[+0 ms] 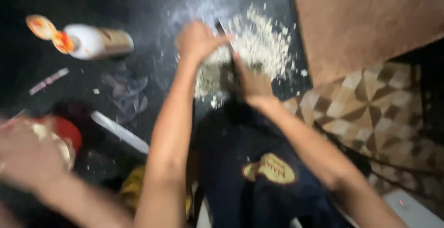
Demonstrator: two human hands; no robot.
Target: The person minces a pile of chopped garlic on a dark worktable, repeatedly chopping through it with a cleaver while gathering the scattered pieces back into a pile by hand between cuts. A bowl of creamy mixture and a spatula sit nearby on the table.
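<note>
The view is blurred by motion. A pile of finely chopped white bits point(259, 47) lies on a dark counter point(152, 15). A knife point(226, 40) stands in the pile between my hands. My left hand point(198, 40) is curled over the far end of the blade. Closer to me, my right hand point(252, 85) is closed around the handle end, which it hides. White crumbs are scattered around the pile.
A white bottle point(95, 42) with an open orange cap lies at the left. A pale blade-like strip point(121, 133) lies nearer. Another person's hand point(27, 158) holds something red and white at lower left. A brown board point(370, 19) and patterned floor tiles point(384, 112) are at right.
</note>
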